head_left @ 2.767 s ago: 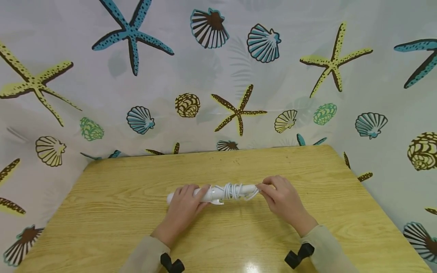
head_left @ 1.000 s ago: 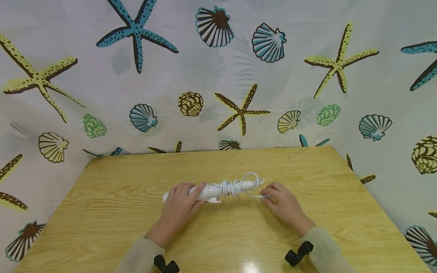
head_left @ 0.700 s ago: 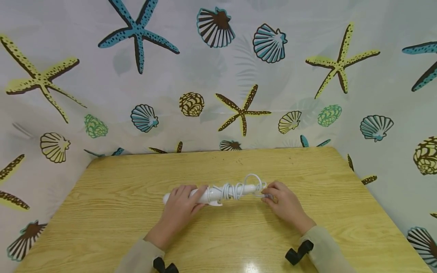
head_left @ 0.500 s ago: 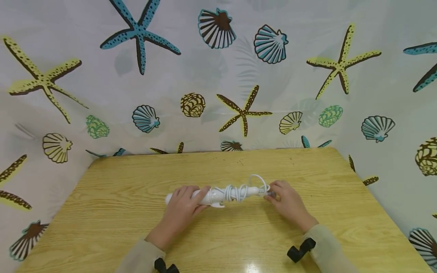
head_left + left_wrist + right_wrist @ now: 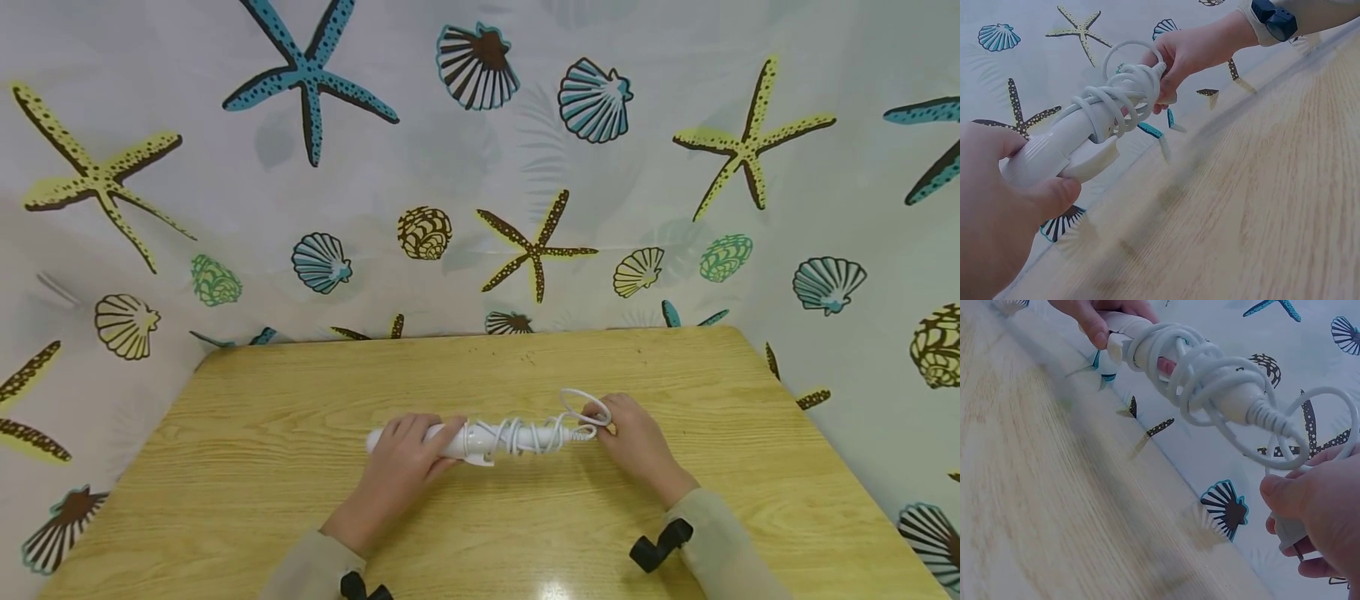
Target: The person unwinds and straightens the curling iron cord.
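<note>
A white stick-shaped appliance (image 5: 477, 439), which looks like a curling iron with a lever on its side, is held level above the wooden table. My left hand (image 5: 405, 454) grips its smooth end, thumb and fingers around the body. White cord (image 5: 1207, 394) is wound in several loose turns about the other end, where a ribbed cord sleeve (image 5: 1269, 417) sticks out. At the right, my right hand (image 5: 637, 437) pinches the cord's plug (image 5: 1288, 530), with a metal prong showing below. A slack loop of cord stands up beside these fingers. The left fingertips are partly hidden behind the body.
The wooden table (image 5: 300, 400) spreads under both hands. A white cloth (image 5: 360, 183) printed with starfish and shells hangs behind it and along the sides. A black wrist mount (image 5: 660, 544) is on the right sleeve, another at the left.
My right hand has drawn the cord's end away from the appliance, and a loop now stands loose there. Both hands have shifted slightly right lately. The left hand keeps its grip.
</note>
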Motion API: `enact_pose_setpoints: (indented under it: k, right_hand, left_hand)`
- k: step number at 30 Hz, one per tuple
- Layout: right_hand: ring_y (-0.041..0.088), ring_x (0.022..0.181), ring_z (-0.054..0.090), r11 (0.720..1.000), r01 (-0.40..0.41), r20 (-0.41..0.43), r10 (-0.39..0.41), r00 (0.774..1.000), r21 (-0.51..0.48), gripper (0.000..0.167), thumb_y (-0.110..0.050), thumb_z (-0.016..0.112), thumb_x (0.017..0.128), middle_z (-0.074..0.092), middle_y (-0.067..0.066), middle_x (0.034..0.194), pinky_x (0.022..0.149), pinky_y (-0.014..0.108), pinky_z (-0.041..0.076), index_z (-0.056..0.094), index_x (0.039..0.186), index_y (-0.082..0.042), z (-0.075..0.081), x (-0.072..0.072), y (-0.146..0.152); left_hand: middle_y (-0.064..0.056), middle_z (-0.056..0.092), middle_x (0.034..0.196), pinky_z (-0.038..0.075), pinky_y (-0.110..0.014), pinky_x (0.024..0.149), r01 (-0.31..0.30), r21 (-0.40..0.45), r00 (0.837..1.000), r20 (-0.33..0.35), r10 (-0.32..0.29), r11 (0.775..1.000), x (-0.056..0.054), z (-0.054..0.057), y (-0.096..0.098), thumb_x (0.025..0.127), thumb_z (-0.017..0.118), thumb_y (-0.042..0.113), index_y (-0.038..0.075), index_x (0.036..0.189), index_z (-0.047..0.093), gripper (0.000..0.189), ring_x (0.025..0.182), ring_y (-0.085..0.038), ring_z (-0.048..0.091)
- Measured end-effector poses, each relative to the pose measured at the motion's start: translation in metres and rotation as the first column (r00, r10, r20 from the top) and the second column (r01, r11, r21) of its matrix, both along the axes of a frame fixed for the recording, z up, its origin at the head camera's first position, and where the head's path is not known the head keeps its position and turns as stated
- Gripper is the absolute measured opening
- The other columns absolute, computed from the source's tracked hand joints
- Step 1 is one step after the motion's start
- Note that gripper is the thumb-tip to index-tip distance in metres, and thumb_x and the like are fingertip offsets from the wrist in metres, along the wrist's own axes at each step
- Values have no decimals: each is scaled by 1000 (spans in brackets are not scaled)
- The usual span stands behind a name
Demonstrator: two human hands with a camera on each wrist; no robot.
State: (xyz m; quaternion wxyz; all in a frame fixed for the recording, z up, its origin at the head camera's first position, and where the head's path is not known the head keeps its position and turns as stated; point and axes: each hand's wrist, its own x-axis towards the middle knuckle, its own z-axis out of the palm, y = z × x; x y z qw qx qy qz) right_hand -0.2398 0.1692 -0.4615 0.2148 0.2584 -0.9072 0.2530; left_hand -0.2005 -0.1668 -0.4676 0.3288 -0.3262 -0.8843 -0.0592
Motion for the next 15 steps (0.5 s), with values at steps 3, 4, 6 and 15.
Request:
enact_pose_setpoints:
  k: [3,4,6,15]
  right_hand:
    - [16,79,57,1000,6,-16,-6,1000,-2,10,-14,74,80,62,-3,84,68,37,49,67,86,-16,2,1,0]
    - [16,79,57,1000,6,-24,-6,1000,-3,10,-14,74,79,62,-2,84,68,37,49,67,86,-15,3,1,0]
    - [17,79,57,1000,1,-33,-1,999,-3,12,-11,74,79,63,-1,85,70,38,49,68,88,-14,4,2,0]
    - [18,82,58,1000,-14,-95,14,995,7,19,-11,76,77,64,2,89,70,36,50,69,95,-9,5,4,2]
  left_hand:
    - [-11,60,100,46,-45,79,-12,-11,1000,21,12,1000,1,-1,0,77,75,34,16,127,56,57,90,-28,57]
    - [-11,60,101,46,-45,79,-16,-8,999,31,16,1000,1,-1,0,77,75,34,16,127,56,57,90,-28,57]
    - [-10,60,101,46,-46,79,-27,3,998,51,27,1000,2,-2,0,77,75,34,16,128,56,57,90,-28,57]
    - [-11,60,102,46,-47,79,-49,36,996,80,46,998,3,-2,0,80,73,34,16,128,56,54,92,-28,57]
